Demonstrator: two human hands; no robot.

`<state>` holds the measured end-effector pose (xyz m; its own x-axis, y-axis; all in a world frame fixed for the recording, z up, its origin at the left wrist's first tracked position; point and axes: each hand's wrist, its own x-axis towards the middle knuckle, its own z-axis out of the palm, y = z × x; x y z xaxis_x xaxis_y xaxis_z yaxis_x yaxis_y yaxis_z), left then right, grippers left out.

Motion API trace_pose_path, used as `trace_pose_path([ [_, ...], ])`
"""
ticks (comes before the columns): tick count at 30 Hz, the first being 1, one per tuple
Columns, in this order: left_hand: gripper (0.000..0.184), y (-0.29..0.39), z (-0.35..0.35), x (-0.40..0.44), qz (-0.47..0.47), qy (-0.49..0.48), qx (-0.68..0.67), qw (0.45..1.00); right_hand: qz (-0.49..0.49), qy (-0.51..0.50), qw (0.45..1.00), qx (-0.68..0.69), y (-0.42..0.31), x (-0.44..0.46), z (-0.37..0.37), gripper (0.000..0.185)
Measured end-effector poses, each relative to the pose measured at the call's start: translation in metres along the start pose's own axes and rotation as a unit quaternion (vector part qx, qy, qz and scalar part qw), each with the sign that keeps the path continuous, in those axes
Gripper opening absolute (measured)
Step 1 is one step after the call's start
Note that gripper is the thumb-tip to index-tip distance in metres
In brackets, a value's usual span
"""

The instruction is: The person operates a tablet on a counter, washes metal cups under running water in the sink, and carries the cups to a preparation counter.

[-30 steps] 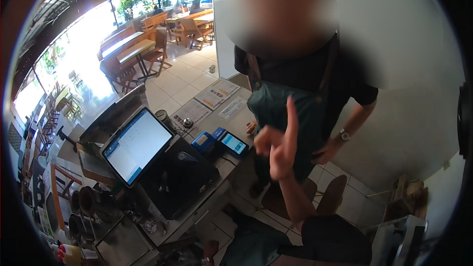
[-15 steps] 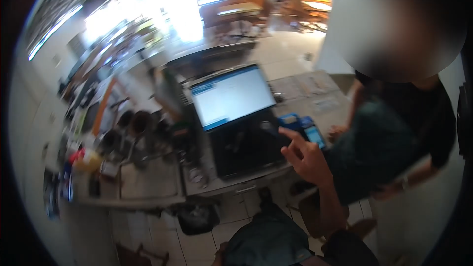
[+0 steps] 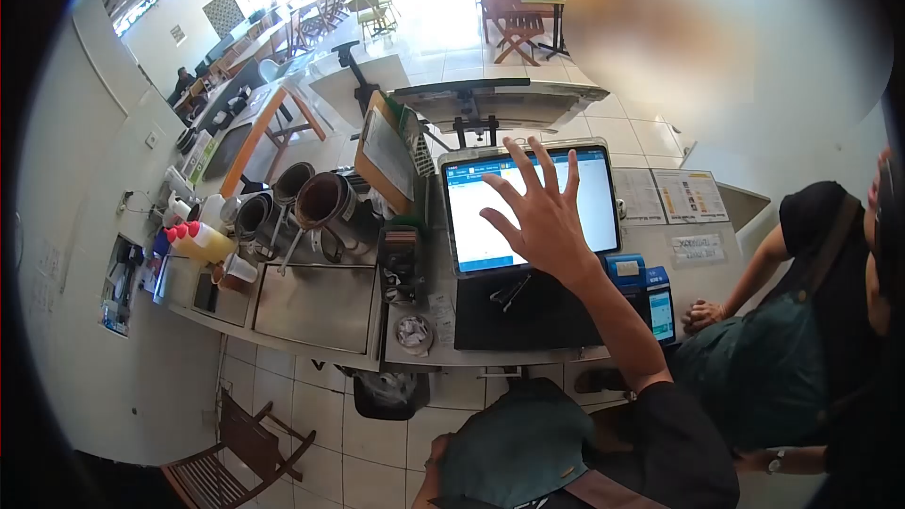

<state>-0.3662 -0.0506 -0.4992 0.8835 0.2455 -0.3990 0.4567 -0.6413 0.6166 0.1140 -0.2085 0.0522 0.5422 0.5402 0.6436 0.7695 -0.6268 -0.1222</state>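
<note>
A pale, smooth counter [image 3: 702,285] crosses the middle of the frame; below it bulges a green cloth apron [image 3: 514,443]. At centre stands a flat, glossy, rectangular screen [image 3: 471,217], with a matte black box [image 3: 514,316] beneath. The right hand [image 3: 558,240] partly hides the screen, bare fingers fanned wide; contact is unclear. The left hand [image 3: 437,450], at bottom centre, is mostly hidden, its fingers unreadable. Screen text is too small to read.
</note>
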Motion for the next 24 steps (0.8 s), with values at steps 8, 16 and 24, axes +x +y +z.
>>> trace_pose_path([
  [8, 0.034, 0.035, -0.005, 0.006, -0.110, -0.063, -0.004, 0.992, -0.016, -0.033, 0.999, -0.002, 0.011, 0.019, 0.015, 0.048],
  [16, 0.035, 0.069, -0.031, 0.016, -0.170, -0.066, -0.044, 0.982, 0.030, 0.045, 0.996, 0.068, 0.019, -0.008, -0.032, 0.041],
  [24, 0.039, 0.065, -0.047, 0.051, -0.105, -0.095, -0.022, 0.990, 0.115, -0.027, 0.368, 0.922, 0.007, -0.126, -0.023, 0.074],
])
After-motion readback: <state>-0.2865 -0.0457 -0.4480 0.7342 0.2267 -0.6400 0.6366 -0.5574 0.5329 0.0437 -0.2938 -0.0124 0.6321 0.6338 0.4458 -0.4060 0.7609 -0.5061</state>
